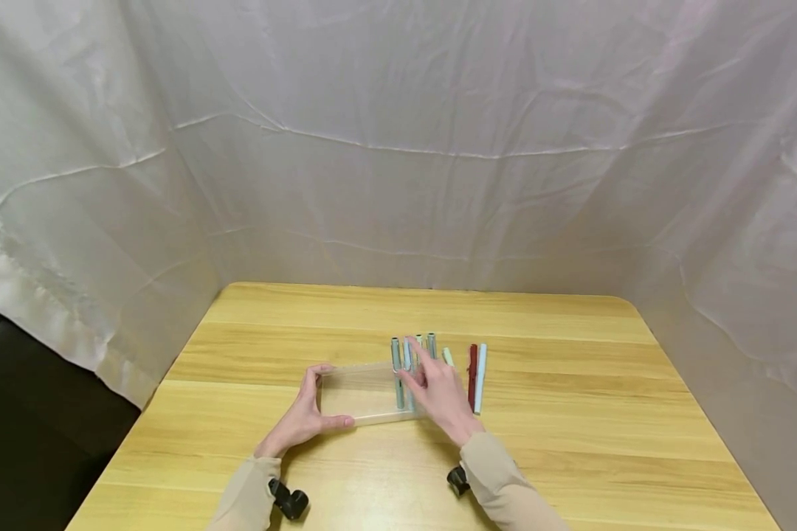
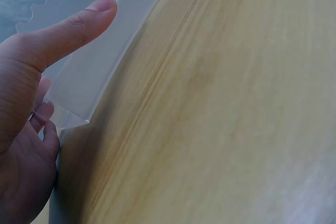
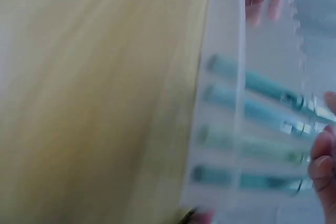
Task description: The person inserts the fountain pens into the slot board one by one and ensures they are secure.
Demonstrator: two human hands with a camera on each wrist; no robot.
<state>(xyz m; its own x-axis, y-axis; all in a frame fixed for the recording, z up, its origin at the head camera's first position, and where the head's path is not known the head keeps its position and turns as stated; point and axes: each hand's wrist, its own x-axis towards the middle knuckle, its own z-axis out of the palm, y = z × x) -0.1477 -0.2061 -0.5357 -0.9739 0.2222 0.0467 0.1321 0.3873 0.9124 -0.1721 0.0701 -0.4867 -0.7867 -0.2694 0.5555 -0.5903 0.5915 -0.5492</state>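
A clear plastic pen tray [image 1: 361, 394] with a notched edge lies on the table. At its left end my left hand [image 1: 308, 413] grips it, thumb on the near side and fingers at the far side. Several capped pens lie side by side in its right part: a teal pen [image 1: 397, 354], a light blue pen [image 3: 257, 109], a light green pen [image 3: 262, 148] and another teal pen [image 3: 262, 181]. Over these pens is my right hand [image 1: 441, 394], index finger and thumb apart, tips by the left pens' cap ends. Its palm hides part of the tray.
To the right of the tray, a dark red pen [image 1: 472, 372] and a pale blue pen [image 1: 481, 380] lie on the wooden table [image 1: 571, 413]. Another pale green pen [image 1: 448, 356] is partly hidden behind the right hand. White curtains [image 1: 398, 199] hang around the table.
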